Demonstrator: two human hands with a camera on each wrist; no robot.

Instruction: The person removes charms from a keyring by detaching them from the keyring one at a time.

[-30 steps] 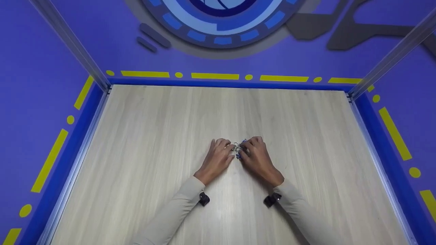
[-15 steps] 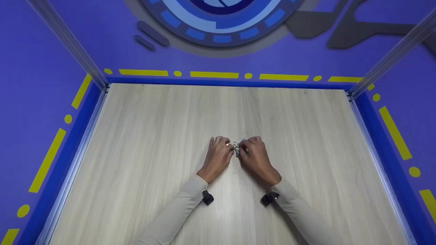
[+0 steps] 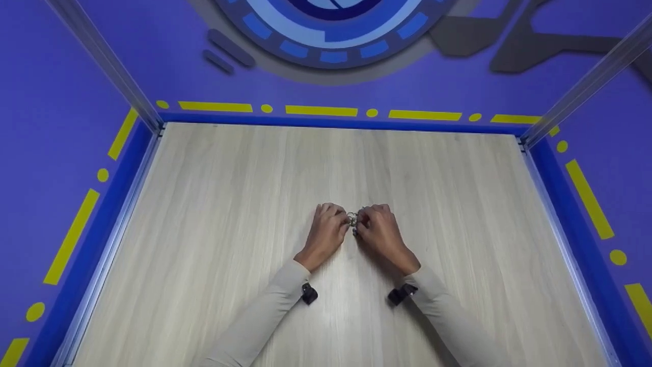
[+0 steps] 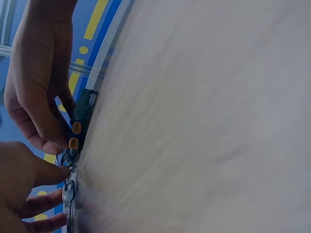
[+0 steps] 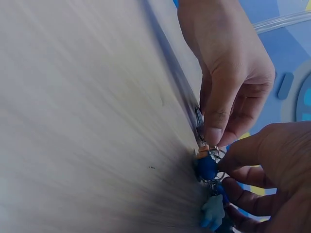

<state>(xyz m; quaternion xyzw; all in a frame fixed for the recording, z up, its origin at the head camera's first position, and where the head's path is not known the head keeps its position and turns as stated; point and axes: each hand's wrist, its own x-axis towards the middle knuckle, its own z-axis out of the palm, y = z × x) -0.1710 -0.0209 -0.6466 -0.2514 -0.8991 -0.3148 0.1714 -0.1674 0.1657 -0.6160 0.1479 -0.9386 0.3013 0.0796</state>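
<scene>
Fingers of the left hand (image 3: 326, 232) pinch a keyring (image 3: 352, 219) from one side; those of the right hand (image 3: 381, 232) seem to pinch it from the other, beside a blue charm (image 5: 207, 168). It sits between both hands, low over the wooden worktop (image 3: 254, 178).

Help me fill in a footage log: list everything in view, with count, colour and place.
Charm bunch: one, mainly silver and blue, centre of head view
Round charm: one, blue, right wrist view
Figure charm: one, pale blue, right wrist view
Orange pieces: two, orange, left wrist view
Tabletop: one, pale wood-grain, across head view
Wall panels: three, blue-purple, back and sides
Round design: one, blue and grey, back panel
Yellow marks: many, yellow, panels' lower edges
Metal framing: several, grey, corners and edges
Sleeves: two, pale beige, bottom of head view
Wrist devices: two, black, near the cuffs
Left hand: one, bare, pinching bunch's left side
Right hand: one, bare, holding its right side
</scene>
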